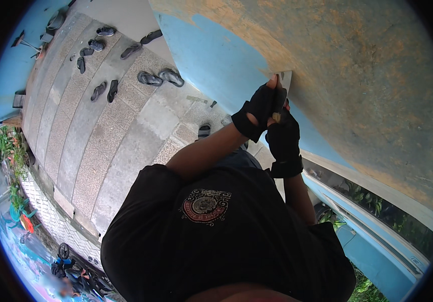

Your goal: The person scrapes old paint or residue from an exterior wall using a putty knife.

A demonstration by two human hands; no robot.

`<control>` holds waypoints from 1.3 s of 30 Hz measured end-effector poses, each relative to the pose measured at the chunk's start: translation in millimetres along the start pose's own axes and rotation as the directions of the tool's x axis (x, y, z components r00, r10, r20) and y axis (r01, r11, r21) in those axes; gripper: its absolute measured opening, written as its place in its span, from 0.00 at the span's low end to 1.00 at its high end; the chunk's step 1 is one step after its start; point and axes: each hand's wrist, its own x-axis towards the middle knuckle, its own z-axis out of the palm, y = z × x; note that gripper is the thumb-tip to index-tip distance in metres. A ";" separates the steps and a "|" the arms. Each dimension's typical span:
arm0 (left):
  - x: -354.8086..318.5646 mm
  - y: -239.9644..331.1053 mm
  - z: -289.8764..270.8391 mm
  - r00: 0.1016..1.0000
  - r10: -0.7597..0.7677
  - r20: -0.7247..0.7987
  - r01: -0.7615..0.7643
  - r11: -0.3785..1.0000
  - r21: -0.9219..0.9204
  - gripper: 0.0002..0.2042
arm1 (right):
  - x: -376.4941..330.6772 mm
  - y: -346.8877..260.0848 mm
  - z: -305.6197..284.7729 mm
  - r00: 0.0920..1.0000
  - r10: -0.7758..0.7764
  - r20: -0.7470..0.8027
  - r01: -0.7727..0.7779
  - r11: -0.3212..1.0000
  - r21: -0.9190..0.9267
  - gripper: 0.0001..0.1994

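Both my hands wear black fingerless gloves and are close together at the wall (347, 65), which is part light blue and part bare, brownish patches. A scraper (287, 80) with a flat metal blade is between them, its blade edge against the wall near the border of the blue paint. My right hand (283, 138) is closed round the handle end, lower down. My left hand (259, 111) is closed higher up, with its fingers pressed along the blade. The gloves hide most of the handle.
Several sandals, among them a grey pair (160, 77), lie on the tiled floor (111, 156). Near the wall's foot is a small dark-handled thing (213, 104). A window ledge (377, 186) runs along the wall at right. Plants (12, 151) and a motorcycle (78, 277) stand at far left.
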 end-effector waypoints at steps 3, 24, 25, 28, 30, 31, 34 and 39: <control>7.2 5.7 -14.6 0.998 -0.056 0.005 0.056 0.996 -0.071 0.30 | 5.6 -4.7 3.4 0.987 -0.149 -0.057 0.147 0.988 -0.037 0.09; 12.7 0.7 -17.4 0.999 -0.038 0.013 0.039 0.996 -0.083 0.32 | 5.6 2.6 11.0 0.993 -0.080 -0.084 0.082 0.996 0.026 0.07; 9.0 -4.3 -15.9 0.999 -0.047 0.008 0.048 0.996 -0.073 0.29 | -0.4 -2.1 8.1 0.994 -0.051 -0.095 0.058 0.995 0.081 0.06; 12.5 -3.9 -19.6 0.998 -0.057 0.040 0.059 0.996 -0.060 0.27 | 3.3 -2.1 5.4 0.999 0.011 -0.048 -0.004 0.991 0.136 0.06; 16.7 8.5 -26.3 0.998 -0.058 0.023 0.060 0.992 -0.111 0.33 | 14.8 -5.8 15.4 0.995 -0.072 -0.069 0.068 0.996 -0.063 0.09; 12.6 9.4 -25.2 0.998 -0.060 0.023 0.062 0.992 -0.113 0.32 | 11.8 -0.7 19.0 0.996 -0.047 -0.073 0.050 0.998 0.034 0.09; 3.2 7.7 -5.9 0.999 -0.048 0.006 0.048 0.998 -0.033 0.31 | 7.1 0.9 4.8 0.999 -0.026 -0.045 0.031 0.993 0.115 0.06; 15.7 3.9 -24.1 1.000 0.011 -0.005 -0.011 0.995 -0.103 0.29 | 12.5 1.0 13.9 0.998 -0.050 -0.045 0.050 0.999 -0.004 0.08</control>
